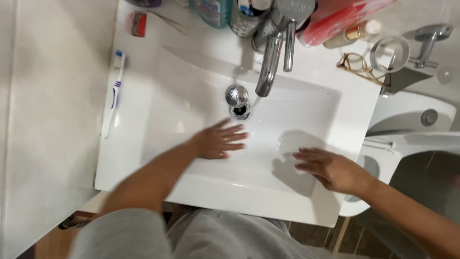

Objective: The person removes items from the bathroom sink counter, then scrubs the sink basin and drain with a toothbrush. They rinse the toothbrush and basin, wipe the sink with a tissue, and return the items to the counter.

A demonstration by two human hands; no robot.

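Here both hands lie flat inside the white sink basin (201, 187), holding nothing: the left hand (218, 141) has its fingers spread, palm down on the wet floor of the bowl, and the right hand (330, 168) is open too, resting nearer the right wall. Just beyond the left hand's fingertips sits the chrome drain plug (237, 98), and above it the tap (275, 52) lets a thin stream fall. The basin looks like rigid, fixed, glazed ceramic, probably slippery where wet; it offers nothing to grip, only smooth surfaces to press or rub, and the rim for a steadying hold. Well to the left of the left hand a toothbrush (112, 93) lies on the ledge; beyond the right hand lie glasses (362, 67). The left hand is blurred, so its contact is hard to judge, and the bottles behind the tap are cut off at the top edge.
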